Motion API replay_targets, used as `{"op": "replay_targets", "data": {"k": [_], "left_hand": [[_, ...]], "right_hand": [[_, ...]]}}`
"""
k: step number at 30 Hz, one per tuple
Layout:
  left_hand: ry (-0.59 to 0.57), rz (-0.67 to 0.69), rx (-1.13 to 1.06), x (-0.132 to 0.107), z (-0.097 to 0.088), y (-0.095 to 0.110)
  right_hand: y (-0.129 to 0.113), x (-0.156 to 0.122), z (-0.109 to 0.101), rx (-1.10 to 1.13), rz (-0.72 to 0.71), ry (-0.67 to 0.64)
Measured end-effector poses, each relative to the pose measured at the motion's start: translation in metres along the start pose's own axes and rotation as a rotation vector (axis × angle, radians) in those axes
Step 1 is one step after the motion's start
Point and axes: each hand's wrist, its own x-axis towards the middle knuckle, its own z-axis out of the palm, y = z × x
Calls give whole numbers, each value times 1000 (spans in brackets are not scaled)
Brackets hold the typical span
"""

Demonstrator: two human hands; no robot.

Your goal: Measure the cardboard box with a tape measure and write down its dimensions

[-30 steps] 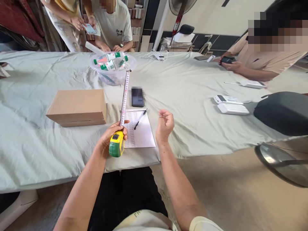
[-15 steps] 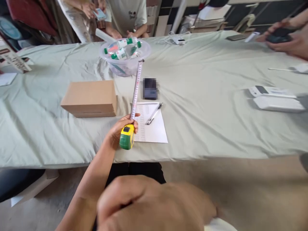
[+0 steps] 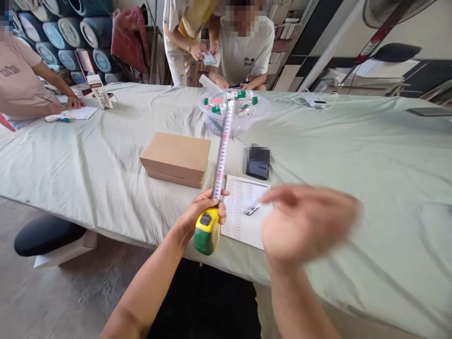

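Observation:
My left hand (image 3: 201, 209) is closed around the front of a yellow and green tape measure (image 3: 207, 235). Its white blade (image 3: 222, 150) is pulled out a long way and points up and away over the table, its end overlapping the tub of bottles in view. Whether the blade touches the tub I cannot tell. My right hand (image 3: 307, 221) hangs to the right, smeared by motion, over the edge of a sheet of paper (image 3: 235, 216) with columns of writing. On that sheet lies a pen (image 3: 252, 209), partly hidden by the blurred fingers. Left of the blade rests a closed cardboard box (image 3: 176, 155).
A clear plastic tub (image 3: 212, 125) with several green-capped bottles stands at the back. A dark phone-like device (image 3: 257, 162) lies right of the blade. People sit or stand beyond the table and at far left. A black stool (image 3: 49, 235) is below left.
My right hand has risen from low in front of my body to beside the paper. The view has turned left and up. My left hand still grips the tape measure with its blade out.

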Motion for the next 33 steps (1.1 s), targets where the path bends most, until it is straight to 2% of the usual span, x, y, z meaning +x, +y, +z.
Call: {"op": "replay_targets", "data": {"k": [1,2,4,7,10,12,14,17,20,23,26,30,33], "left_hand": [[35,34,-19,-10,-1,5],[82,73,-28,-21,-4,11],[177,131,33,-42,-15,28],[342,323,72,-66,-40,65],[501,482,65,-74,-63,104],[552,466,77,-72,-74,123],[557,412,106,-68,-81,131],[529,349,142,-61,-83,125],[498,292,200,-62,-78,106],[514,221,249,-75,-71,86],[533,195,228,-97,-68,72],[569,235,205,-129,-65,65],[635,258,229,-150,-55,66]], "right_hand": [[14,14,11,3,22,47],[29,24,21,25,93,35],[57,33,41,37,252,-113],[88,32,74,38,435,-345],[104,34,107,122,491,-381],[107,37,121,150,557,-377],[106,37,125,166,596,-424],[103,28,115,163,529,-480],[100,10,88,115,386,-453],[96,-12,54,45,318,-484],[92,-27,24,35,349,-526],[86,-20,5,43,430,-569],[88,-1,8,37,401,-707]]}}
